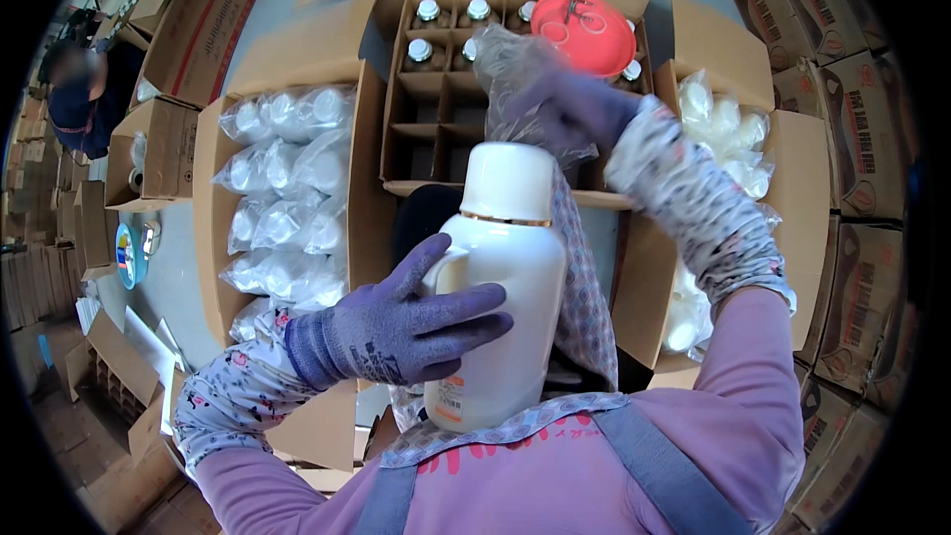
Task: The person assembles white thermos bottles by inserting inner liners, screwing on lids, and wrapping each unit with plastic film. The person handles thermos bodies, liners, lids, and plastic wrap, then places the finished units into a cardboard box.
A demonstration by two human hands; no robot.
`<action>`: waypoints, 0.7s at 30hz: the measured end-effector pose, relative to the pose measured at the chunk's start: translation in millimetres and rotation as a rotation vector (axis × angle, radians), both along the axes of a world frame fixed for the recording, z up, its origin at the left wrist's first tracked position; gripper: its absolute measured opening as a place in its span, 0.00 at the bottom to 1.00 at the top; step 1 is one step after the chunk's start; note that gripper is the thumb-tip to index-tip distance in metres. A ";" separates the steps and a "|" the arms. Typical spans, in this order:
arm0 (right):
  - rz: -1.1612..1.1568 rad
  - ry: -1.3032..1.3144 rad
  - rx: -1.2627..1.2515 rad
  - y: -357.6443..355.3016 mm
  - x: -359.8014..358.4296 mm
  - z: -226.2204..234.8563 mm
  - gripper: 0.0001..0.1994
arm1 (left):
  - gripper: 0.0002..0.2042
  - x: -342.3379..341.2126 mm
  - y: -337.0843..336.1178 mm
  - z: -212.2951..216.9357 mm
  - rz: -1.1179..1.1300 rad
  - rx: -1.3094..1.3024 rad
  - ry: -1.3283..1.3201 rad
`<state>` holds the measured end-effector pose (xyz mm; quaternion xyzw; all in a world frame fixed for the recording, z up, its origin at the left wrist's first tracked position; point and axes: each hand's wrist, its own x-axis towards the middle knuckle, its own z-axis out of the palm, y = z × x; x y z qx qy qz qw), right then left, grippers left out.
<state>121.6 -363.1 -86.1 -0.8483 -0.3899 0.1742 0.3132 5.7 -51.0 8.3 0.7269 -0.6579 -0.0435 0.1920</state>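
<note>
fingers of your left hand grasp the flask, orange-printed label at its 7 o'clock; right hand blurs by a bag, grip unclear; box edge at 12.

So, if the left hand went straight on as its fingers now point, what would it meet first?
Most likely the white jug, since the left hand rests against it, though depth is unclear.
</note>
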 end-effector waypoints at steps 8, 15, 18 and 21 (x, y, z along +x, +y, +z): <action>-0.196 0.864 -0.032 56.1 -22.8 55.5 0.35 | 0.23 -3.7 -13.7 8.5 -0.047 0.011 -0.017; -0.334 -0.523 -0.098 -37.8 -23.6 -10.1 0.43 | 0.22 8.0 -5.1 -13.7 0.021 -0.062 -0.029; -0.199 -0.599 -0.514 -40.9 -39.8 -73.0 0.34 | 0.23 13.9 1.9 -32.4 -0.060 -0.330 -0.067; -0.308 -0.254 -0.911 -23.2 -18.9 -146.5 0.14 | 0.24 42.7 -8.0 -70.7 0.721 -0.580 0.184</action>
